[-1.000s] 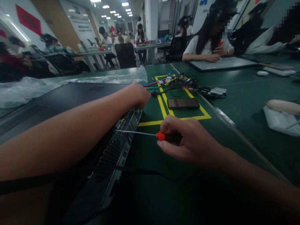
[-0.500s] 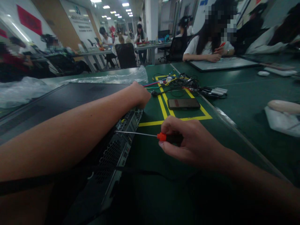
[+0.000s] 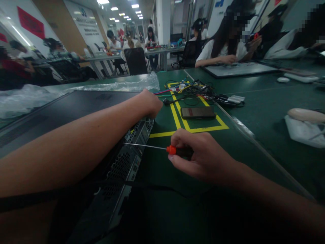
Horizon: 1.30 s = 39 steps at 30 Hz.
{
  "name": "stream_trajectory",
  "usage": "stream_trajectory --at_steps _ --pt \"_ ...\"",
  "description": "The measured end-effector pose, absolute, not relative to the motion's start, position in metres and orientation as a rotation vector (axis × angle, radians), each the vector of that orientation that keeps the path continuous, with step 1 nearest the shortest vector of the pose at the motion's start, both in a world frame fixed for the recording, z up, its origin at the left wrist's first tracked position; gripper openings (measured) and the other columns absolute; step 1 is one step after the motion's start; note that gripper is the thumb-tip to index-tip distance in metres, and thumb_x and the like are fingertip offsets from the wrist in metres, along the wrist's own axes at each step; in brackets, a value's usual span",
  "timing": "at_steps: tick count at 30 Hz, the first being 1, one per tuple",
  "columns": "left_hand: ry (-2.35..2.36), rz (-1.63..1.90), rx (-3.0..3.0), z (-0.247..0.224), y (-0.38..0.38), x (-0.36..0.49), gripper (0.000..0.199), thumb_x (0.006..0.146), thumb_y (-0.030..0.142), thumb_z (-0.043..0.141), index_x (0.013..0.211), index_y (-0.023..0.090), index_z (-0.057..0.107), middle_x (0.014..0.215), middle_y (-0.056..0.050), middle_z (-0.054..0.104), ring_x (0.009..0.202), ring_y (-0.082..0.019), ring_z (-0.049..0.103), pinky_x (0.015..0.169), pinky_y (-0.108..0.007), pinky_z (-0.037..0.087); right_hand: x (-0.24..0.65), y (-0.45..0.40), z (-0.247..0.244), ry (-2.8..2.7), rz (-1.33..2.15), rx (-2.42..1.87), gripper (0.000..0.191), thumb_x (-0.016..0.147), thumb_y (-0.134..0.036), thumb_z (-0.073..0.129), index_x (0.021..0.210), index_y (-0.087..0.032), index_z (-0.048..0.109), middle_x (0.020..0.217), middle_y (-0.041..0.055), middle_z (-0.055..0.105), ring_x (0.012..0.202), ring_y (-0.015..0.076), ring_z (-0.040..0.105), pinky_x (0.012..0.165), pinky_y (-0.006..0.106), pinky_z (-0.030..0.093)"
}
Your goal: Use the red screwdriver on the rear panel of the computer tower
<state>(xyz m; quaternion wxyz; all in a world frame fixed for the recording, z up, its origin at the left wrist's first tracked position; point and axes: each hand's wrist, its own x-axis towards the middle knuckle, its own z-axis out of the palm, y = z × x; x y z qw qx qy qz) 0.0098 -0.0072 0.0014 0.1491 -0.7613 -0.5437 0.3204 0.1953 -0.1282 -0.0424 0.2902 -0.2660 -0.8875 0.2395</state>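
A dark computer case (image 3: pixel 63 112) lies flat at the left, its perforated rear panel (image 3: pixel 122 166) turned to the right. My right hand (image 3: pixel 200 154) is closed round the dark handle of a screwdriver (image 3: pixel 171 149) with an orange collar. The thin shaft runs left, and its tip meets the rear panel just beyond my left forearm. At the far rear corner of the case rests my left hand (image 3: pixel 151 103), bent over the edge. Its fingers are hidden from me, and the forearm crosses over the case.
Beyond the hands, a smartphone (image 3: pixel 198 112) lies inside yellow tape (image 3: pixel 208 129) on the green table (image 3: pixel 248 169). Tangled cables (image 3: pixel 200 88) lie behind it. Clear plastic wrap (image 3: pixel 122 84) sits behind the case. A co-worker bends over a flat panel (image 3: pixel 243 69).
My right hand and the screwdriver handle have shifted slightly left, with the tip still at the rear panel. My left hand stays put. The co-worker's hand with a red object has moved right.
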Motion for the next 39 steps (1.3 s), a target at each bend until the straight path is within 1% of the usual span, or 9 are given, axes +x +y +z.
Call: stream_trajectory --at_steps 6,11,17,19,24,27,31,36,39 --pt "-1.574 0.866 -2.238 0.003 -0.009 0.01 0.051 0.079 0.026 0.06 0.128 0.019 0.069 0.125 -0.019 0.072 0.116 -0.036 0.063 0.1 -0.051 0.045 0.192 -0.134 -0.052 -2.293 0.787 -0.777 0.012 0.086 -0.021 0.069 0.089 -0.018 0.058 0.076 -0.0019 0.061 0.063 0.0113 0.053 0.058 0.022 0.037" --pt "-1.559 0.838 -2.263 0.001 -0.008 0.007 0.05 0.078 0.023 0.06 0.127 0.018 0.07 0.123 -0.019 0.072 0.114 -0.036 0.064 0.099 -0.052 0.045 0.187 -0.146 -0.075 -2.14 0.876 -0.794 0.009 0.091 -0.024 0.068 0.094 -0.016 0.064 0.079 0.0003 0.065 0.065 0.0121 0.058 0.06 0.023 0.044" --pt "-1.54 0.871 -2.231 0.0 -0.007 0.008 0.049 0.08 0.027 0.059 0.128 0.018 0.069 0.123 -0.019 0.073 0.114 -0.035 0.065 0.099 -0.05 0.046 0.175 -0.154 -0.108 -2.02 0.79 -0.731 0.009 0.092 -0.025 0.066 0.096 -0.017 0.064 0.081 0.0011 0.067 0.068 0.0133 0.062 0.062 0.024 0.046" --pt "-1.568 0.869 -2.229 0.001 -0.008 0.009 0.05 0.08 0.026 0.061 0.128 0.019 0.069 0.124 -0.018 0.072 0.115 -0.035 0.064 0.099 -0.05 0.046 0.171 -0.156 -0.116 -1.986 0.767 -0.713 0.013 0.089 -0.021 0.068 0.101 -0.018 0.063 0.085 0.0018 0.068 0.071 0.0136 0.064 0.064 0.024 0.048" --pt "-1.612 0.85 -2.25 0.004 -0.009 0.01 0.05 0.078 0.023 0.063 0.127 0.019 0.07 0.126 -0.018 0.071 0.119 -0.036 0.062 0.103 -0.052 0.042 0.167 -0.159 -0.126 -1.908 0.697 -0.698 0.022 0.081 -0.011 0.072 0.097 -0.019 0.06 0.084 0.0003 0.066 0.069 0.013 0.062 0.063 0.023 0.048" --pt "-1.545 0.905 -2.231 0.005 -0.01 0.011 0.049 0.081 0.024 0.06 0.127 0.015 0.069 0.124 -0.021 0.071 0.117 -0.037 0.063 0.1 -0.053 0.045 0.168 -0.155 -0.126 -1.914 0.657 -0.653 0.016 0.085 -0.014 0.072 0.097 -0.018 0.062 0.086 0.0023 0.066 0.074 0.0149 0.063 0.068 0.025 0.051" --pt "-1.491 0.905 -2.242 0.003 -0.009 0.01 0.047 0.082 0.025 0.057 0.125 0.014 0.07 0.124 -0.023 0.071 0.116 -0.039 0.064 0.097 -0.056 0.047 0.172 -0.148 -0.127 -1.922 0.595 -0.598 0.015 0.093 -0.022 0.068 0.106 -0.018 0.065 0.093 0.006 0.069 0.082 0.0175 0.066 0.074 0.029 0.053" --pt "-1.517 0.89 -2.258 0.001 -0.008 0.008 0.044 0.08 0.023 0.057 0.121 0.015 0.073 0.124 -0.023 0.072 0.116 -0.039 0.065 0.098 -0.057 0.046 0.172 -0.147 -0.13 -1.942 0.561 -0.587 0.02 0.095 -0.026 0.066 0.113 -0.018 0.063 0.093 0.0057 0.068 0.077 0.0168 0.064 0.069 0.028 0.053" --pt "-1.509 0.89 -2.26 0.001 -0.008 0.009 0.044 0.081 0.022 0.057 0.121 0.013 0.072 0.123 -0.024 0.072 0.115 -0.04 0.065 0.097 -0.059 0.047 0.17 -0.148 -0.133 -1.926 0.56 -0.609 0.022 0.091 -0.025 0.07 0.11 -0.018 0.062 0.092 0.0053 0.069 0.077 0.0169 0.065 0.07 0.029 0.054"
